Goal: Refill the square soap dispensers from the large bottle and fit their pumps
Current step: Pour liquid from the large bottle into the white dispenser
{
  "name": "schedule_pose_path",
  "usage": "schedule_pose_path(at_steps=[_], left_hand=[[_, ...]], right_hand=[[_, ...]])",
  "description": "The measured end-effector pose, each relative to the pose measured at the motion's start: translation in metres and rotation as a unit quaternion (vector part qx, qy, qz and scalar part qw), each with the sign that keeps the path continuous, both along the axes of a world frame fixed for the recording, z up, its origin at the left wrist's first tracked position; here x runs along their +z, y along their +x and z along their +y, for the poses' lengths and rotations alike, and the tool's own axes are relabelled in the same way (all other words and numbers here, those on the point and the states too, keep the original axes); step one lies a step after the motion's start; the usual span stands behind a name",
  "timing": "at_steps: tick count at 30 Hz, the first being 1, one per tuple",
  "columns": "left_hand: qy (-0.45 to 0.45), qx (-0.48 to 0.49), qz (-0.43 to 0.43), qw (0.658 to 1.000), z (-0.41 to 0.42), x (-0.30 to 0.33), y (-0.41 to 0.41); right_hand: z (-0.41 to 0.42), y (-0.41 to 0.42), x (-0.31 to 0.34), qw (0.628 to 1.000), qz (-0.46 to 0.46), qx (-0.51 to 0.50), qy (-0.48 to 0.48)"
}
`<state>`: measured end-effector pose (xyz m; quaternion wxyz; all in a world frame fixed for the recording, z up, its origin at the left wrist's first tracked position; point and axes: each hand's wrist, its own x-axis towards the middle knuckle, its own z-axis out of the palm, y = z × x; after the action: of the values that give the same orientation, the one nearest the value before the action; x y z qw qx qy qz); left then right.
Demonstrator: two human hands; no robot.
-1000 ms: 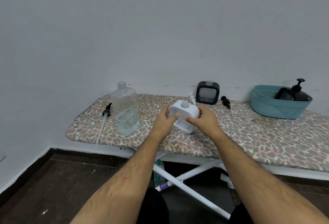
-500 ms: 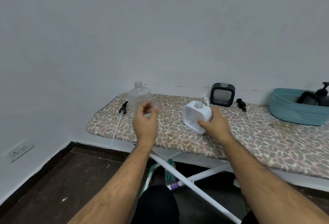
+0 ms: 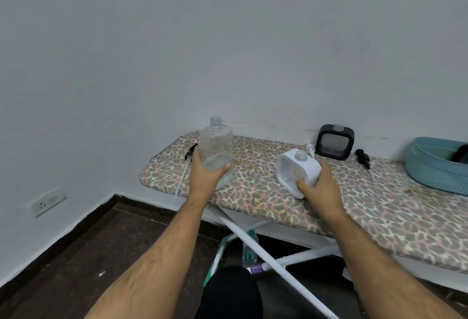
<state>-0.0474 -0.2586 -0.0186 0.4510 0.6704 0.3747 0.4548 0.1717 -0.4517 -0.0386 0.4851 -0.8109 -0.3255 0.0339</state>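
The large clear bottle (image 3: 216,145) stands uncapped on the leopard-print ironing board (image 3: 266,199), with a little liquid at its bottom. My left hand (image 3: 205,173) wraps around its lower part. My right hand (image 3: 319,187) holds the white square dispenser (image 3: 295,169), tilted on the board with its neck bare. A black square dispenser (image 3: 334,145), also without a pump, stands at the back by the wall. A white pump (image 3: 310,147) lies behind the white dispenser. One black pump (image 3: 362,158) lies right of the black dispenser; another black pump with a long tube (image 3: 188,156) lies left of the large bottle.
A teal basket (image 3: 430,169) holding a dark bottle sits at the right edge of view. The wall runs close behind the board. Below the board are its white crossed legs (image 3: 263,250) and a small plastic bottle (image 3: 249,253) on the dark floor. A wall socket (image 3: 46,201) is low on the left.
My left hand left the white dispenser, moved left and closed around the large bottle. My right hand kept hold of the white dispenser. The view turned left.
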Motion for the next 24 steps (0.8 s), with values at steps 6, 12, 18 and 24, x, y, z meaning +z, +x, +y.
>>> schedule_pose_path(at_steps=[6, 12, 18, 24], left_hand=[[-0.016, -0.016, -0.016, 1.0, 0.016, -0.019, 0.006], [-0.023, 0.007, 0.0, 1.0, 0.021, -0.026, 0.013], [0.036, 0.03, 0.03, 0.998, 0.011, -0.023, 0.016], [0.097, -0.007, 0.083, 0.992, -0.005, -0.008, 0.022]], right_hand=[[0.004, 0.002, -0.008, 1.0, -0.002, -0.001, 0.005], [0.004, 0.0, -0.011, 1.0, -0.004, -0.007, 0.011], [0.003, -0.002, -0.011, 1.0, 0.002, -0.01, 0.019], [0.003, -0.008, -0.01, 0.999, 0.021, -0.023, 0.039]])
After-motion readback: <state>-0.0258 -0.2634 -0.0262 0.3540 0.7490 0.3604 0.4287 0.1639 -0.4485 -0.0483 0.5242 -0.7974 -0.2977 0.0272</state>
